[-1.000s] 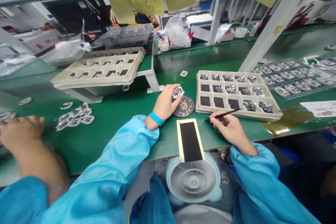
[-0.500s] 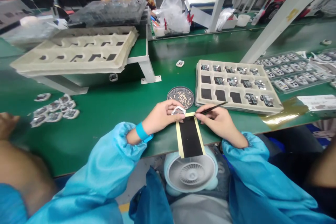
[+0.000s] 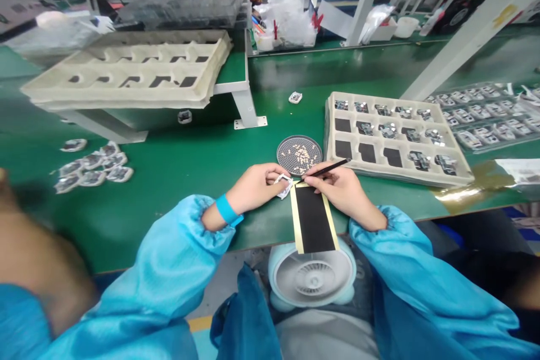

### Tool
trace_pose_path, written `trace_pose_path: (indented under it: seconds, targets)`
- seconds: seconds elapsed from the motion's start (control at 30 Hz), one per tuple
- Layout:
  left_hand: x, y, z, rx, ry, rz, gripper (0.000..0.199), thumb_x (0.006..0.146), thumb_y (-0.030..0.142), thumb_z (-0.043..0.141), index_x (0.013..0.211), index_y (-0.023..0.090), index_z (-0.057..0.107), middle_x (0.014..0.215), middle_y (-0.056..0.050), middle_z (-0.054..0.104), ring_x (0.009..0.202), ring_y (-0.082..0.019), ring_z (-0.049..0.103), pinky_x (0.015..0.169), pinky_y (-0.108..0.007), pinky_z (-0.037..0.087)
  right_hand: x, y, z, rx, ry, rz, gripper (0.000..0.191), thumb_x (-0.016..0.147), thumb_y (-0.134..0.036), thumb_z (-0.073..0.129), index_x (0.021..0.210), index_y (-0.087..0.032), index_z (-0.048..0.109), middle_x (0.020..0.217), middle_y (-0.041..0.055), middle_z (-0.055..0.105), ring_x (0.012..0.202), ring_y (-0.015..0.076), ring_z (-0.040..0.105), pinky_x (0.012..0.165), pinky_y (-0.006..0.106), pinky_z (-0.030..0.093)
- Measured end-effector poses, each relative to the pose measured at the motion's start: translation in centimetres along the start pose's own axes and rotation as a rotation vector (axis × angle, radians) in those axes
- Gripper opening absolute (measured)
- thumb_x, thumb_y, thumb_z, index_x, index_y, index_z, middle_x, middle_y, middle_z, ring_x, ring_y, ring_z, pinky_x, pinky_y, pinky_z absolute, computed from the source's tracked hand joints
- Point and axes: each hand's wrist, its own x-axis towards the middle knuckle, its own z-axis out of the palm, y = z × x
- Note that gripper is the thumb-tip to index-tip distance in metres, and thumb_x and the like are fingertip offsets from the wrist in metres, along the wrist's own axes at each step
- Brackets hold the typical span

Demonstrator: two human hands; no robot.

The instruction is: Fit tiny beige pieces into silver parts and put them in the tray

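Note:
My left hand [image 3: 262, 187] pinches a small white plastic housing [image 3: 285, 185] between thumb and fingers, above the table edge. Closed round a thin black pen-like tool [image 3: 333, 167], possibly tweezers, is my right hand [image 3: 335, 185]. The tool's tip points at the housing's right side, but whether they touch I cannot tell. Below both hands lies a black sheet with pale yellow borders [image 3: 314, 219], reaching over the table's front edge. Just behind them sits a round dark perforated dish [image 3: 299, 154] holding many tiny pale pieces.
A beige compartment tray [image 3: 396, 140] with circuit parts stands right. Several white housings [image 3: 93, 167] lie left, and one more [image 3: 295, 98] lies behind the dish. Another beige tray [image 3: 126, 70] rests on a raised shelf. A person's arm [image 3: 40, 236] is at far left; a fan [image 3: 312, 275] is below.
My left hand has tilted the housing. My right hand has brought the tool's tip left from the sheet's top edge to the housing. The whole view has shifted slightly.

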Motion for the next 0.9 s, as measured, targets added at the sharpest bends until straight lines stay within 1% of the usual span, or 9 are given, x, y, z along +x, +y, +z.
trace_pose_path:
  seconds: [0.13,0.23,0.37,0.43,0.53,0.63,0.73,0.83,0.9]
  targets:
    - [0.0,-0.2,0.2,0.014,0.012,0.009,0.016,0.082,0.026,0.072,0.097,0.020,0.071,0.081,-0.005,0.077,0.074,-0.018,0.074,0.066,-0.029,0.057,-0.1,0.4,-0.1,-0.061,0.013,-0.022,0.028,0.083,-0.044,0.078,0.097,-0.021,0.075,0.099,0.0077,0.077,0.068,0.0176,0.071,0.059,0.032,0.062]
    - [-0.1,-0.2,0.2,0.032,0.028,0.014,0.014,0.082,0.025,0.071,0.096,0.021,0.071,0.081,-0.004,0.077,0.073,-0.018,0.074,0.066,-0.029,0.057,0.0,0.5,-0.1,-0.078,0.005,-0.005,0.027,0.084,-0.044,0.078,0.096,-0.020,0.074,0.095,0.0073,0.077,0.065,0.0170,0.071,0.058,0.032,0.061]
    - [-0.3,0.0,0.4,0.057,0.071,0.017,0.014,0.081,0.023,0.072,0.095,0.021,0.072,0.083,-0.004,0.078,0.074,-0.019,0.074,0.067,-0.029,0.058,-0.2,0.1,-0.2,-0.017,-0.011,0.006,0.027,0.085,-0.044,0.077,0.095,-0.020,0.070,0.093,0.0075,0.076,0.072,0.0190,0.072,0.060,0.032,0.062]
    - [-0.4,0.3,0.7,0.018,0.094,0.010,0.015,0.081,0.023,0.072,0.096,0.020,0.072,0.084,-0.004,0.078,0.073,-0.019,0.074,0.066,-0.030,0.059,-0.6,-0.2,-0.2,0.033,0.001,-0.014,0.026,0.085,-0.042,0.077,0.094,-0.019,0.069,0.093,0.0076,0.076,0.077,0.0200,0.073,0.062,0.032,0.063]
    - [-0.5,0.7,1.6,-0.150,0.111,-0.033,0.019,0.081,0.024,0.073,0.099,0.018,0.070,0.085,-0.006,0.078,0.068,-0.018,0.074,0.063,-0.030,0.060,-1.5,-0.7,-0.3,0.079,0.065,-0.146,0.017,0.087,-0.035,0.075,0.093,-0.020,0.069,0.093,0.0071,0.076,0.083,0.0210,0.074,0.067,0.034,0.064]
    - [-0.5,0.9,2.6,-0.290,0.077,-0.071,0.020,0.080,0.023,0.074,0.099,0.017,0.067,0.082,-0.006,0.077,0.065,-0.017,0.073,0.054,-0.025,0.056,-2.3,-1.1,-0.5,0.050,0.139,-0.383,0.007,0.088,-0.022,0.074,0.093,-0.022,0.069,0.093,0.0059,0.076,0.090,0.0222,0.074,0.076,0.038,0.064]
    - [-0.5,0.8,3.3,-0.314,0.063,-0.089,0.022,0.080,0.023,0.074,0.098,0.017,0.064,0.076,-0.004,0.075,0.061,-0.016,0.071,0.043,-0.019,0.048,-2.4,-1.0,-0.7,-0.053,0.144,-0.555,0.015,0.085,-0.013,0.074,0.096,-0.023,0.070,0.093,0.0060,0.077,0.091,0.0232,0.074,0.081,0.042,0.063]
    - [-0.5,0.6,3.4,-0.311,0.068,-0.093,0.024,0.081,0.025,0.073,0.101,0.016,0.063,0.077,-0.004,0.074,0.063,-0.015,0.071,0.044,-0.018,0.049,-2.1,-0.7,-0.8,-0.166,0.100,-0.661,0.024,0.082,-0.009,0.076,0.100,-0.023,0.072,0.095,0.0062,0.078,0.088,0.0226,0.075,0.078,0.041,0.063]
    - [-0.4,0.5,3.4,-0.312,0.065,-0.094,0.025,0.082,0.025,0.072,0.103,0.015,0.063,0.079,-0.005,0.075,0.066,-0.016,0.072,0.045,-0.018,0.050,-1.9,-0.5,-0.9,-0.213,0.080,-0.697,0.029,0.080,-0.006,0.077,0.103,-0.023,0.072,0.097,0.0062,0.079,0.089,0.0224,0.075,0.078,0.040,0.062]
